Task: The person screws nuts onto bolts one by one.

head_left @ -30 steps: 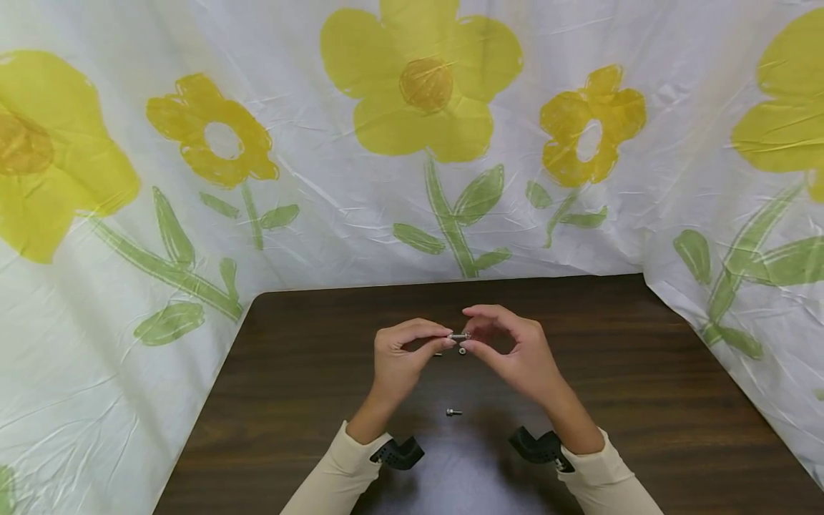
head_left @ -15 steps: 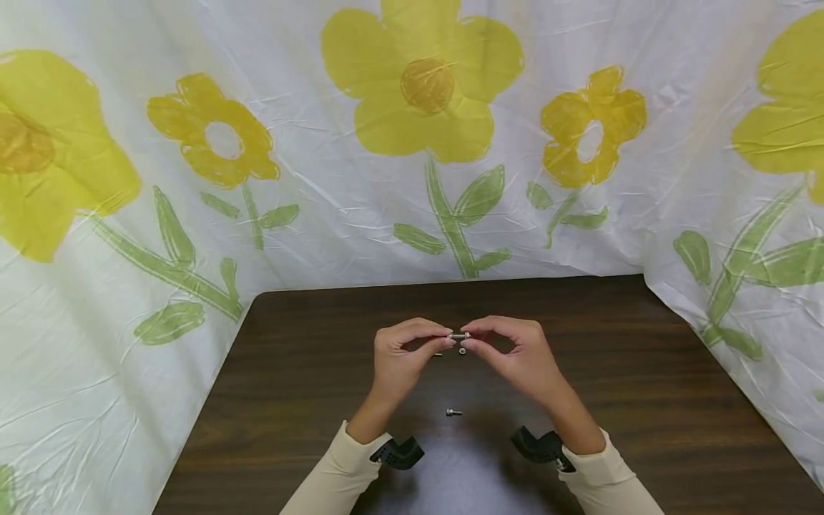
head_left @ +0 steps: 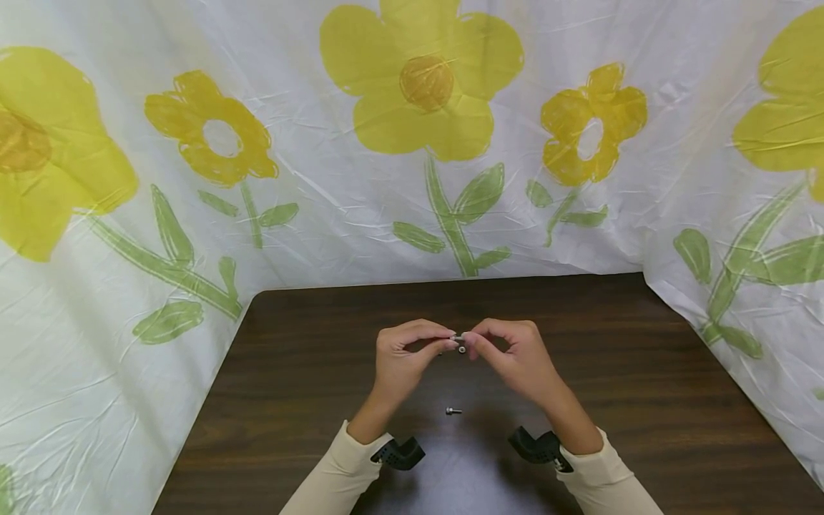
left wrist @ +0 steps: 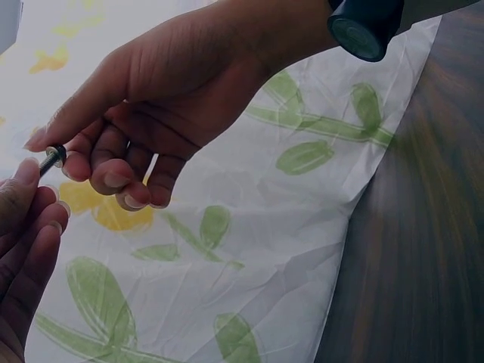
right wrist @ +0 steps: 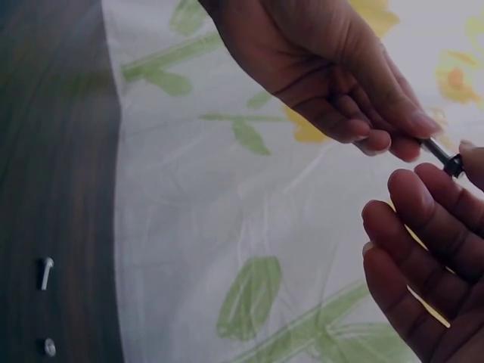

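Note:
In the head view my left hand [head_left: 402,357] pinches one end of a small metal bolt [head_left: 458,338] above the table. At its other end the thumb and index finger of my right hand [head_left: 515,354] hold it. Seen from the left wrist, the bolt [left wrist: 53,157] has a wider, ring-like part at the right fingertips. From the right wrist, a bare stretch of shank shows between the left fingertips and a dark wider end piece [right wrist: 454,165]. Whether that piece is the head or a nut I cannot tell. My fingertips cover both ends.
On the dark wooden table [head_left: 290,400] lie a loose nut [head_left: 462,350] just below the hands and another bolt [head_left: 453,411] nearer the front. A flower-print cloth [head_left: 360,214] hangs behind and along both sides. Black wrist cameras sit on both sleeves.
My right index finger, raised off the bolt a second ago, has come down to its right end. The right fingertips are now bunched closer there. My left hand has barely moved.

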`<state>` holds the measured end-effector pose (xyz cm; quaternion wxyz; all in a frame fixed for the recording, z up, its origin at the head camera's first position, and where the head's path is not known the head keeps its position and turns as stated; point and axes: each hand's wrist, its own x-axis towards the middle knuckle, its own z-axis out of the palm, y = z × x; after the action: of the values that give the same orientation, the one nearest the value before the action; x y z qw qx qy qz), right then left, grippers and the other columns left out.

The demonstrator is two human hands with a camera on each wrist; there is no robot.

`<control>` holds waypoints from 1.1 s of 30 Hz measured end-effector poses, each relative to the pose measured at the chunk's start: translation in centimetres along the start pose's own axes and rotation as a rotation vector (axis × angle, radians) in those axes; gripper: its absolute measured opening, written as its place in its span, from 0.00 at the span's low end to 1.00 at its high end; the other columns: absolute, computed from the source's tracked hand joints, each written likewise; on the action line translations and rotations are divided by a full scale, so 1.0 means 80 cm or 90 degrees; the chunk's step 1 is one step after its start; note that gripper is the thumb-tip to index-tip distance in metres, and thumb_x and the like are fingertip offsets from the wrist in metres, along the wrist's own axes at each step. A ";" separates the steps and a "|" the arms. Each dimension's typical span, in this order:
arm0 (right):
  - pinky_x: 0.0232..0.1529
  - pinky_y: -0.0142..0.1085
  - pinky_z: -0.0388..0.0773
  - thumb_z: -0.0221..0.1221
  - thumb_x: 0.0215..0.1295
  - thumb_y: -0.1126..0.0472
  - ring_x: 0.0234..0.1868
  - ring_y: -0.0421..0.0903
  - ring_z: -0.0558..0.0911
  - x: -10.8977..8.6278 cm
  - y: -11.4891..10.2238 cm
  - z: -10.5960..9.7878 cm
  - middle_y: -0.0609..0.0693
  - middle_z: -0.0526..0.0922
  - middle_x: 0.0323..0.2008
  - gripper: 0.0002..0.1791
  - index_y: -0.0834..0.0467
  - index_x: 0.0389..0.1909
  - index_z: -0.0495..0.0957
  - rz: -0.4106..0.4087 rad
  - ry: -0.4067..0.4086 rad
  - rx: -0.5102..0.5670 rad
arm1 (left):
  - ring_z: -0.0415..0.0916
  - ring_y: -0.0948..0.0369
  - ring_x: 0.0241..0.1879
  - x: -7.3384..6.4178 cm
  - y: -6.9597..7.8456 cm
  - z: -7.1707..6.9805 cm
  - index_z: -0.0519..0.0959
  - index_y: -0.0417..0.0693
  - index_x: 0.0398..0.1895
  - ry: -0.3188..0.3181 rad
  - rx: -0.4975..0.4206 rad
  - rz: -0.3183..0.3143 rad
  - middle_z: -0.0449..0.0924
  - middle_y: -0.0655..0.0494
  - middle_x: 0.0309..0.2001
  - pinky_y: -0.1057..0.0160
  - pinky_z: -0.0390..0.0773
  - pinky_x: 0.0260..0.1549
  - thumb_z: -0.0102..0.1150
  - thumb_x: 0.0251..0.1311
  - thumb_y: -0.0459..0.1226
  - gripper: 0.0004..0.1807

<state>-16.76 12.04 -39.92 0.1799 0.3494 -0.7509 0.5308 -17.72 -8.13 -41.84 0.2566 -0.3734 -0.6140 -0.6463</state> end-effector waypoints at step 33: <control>0.37 0.29 0.82 0.71 0.54 0.77 0.34 0.41 0.87 0.002 -0.003 -0.008 0.51 0.89 0.33 0.15 0.58 0.39 0.86 -0.024 0.009 0.021 | 0.85 0.57 0.30 0.000 0.000 -0.003 0.88 0.35 0.33 0.013 0.010 -0.001 0.87 0.45 0.31 0.61 0.84 0.26 0.73 0.48 0.19 0.10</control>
<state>-16.76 12.49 -39.41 0.1893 0.3632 -0.7337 0.5421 -17.78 -8.34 -41.84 0.2648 -0.3643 -0.6168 -0.6456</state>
